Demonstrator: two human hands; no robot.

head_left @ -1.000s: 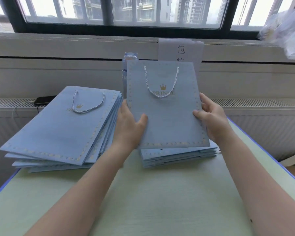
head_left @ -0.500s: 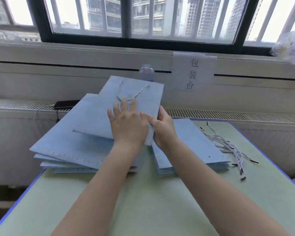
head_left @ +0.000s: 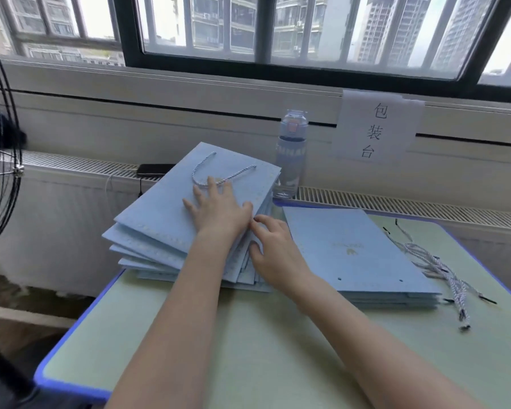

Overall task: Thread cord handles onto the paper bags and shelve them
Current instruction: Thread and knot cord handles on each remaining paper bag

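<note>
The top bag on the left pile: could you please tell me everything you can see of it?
The top bag is a flat, folded, pale blue paper bag with a dotted border near its edges. A twisted pale cord handle is threaded at its far end and lies looped on its face. It rests slightly askew on the left pile. The left hand presses flat on it, fingers straight; the right hand touches the pile's right edge.

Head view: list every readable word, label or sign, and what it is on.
"包装台": on the taped-up white paper sign.
On the water bottle: band lettering too blurred to read.
On the top bag of the right stack: gold print too faint to read.
</note>
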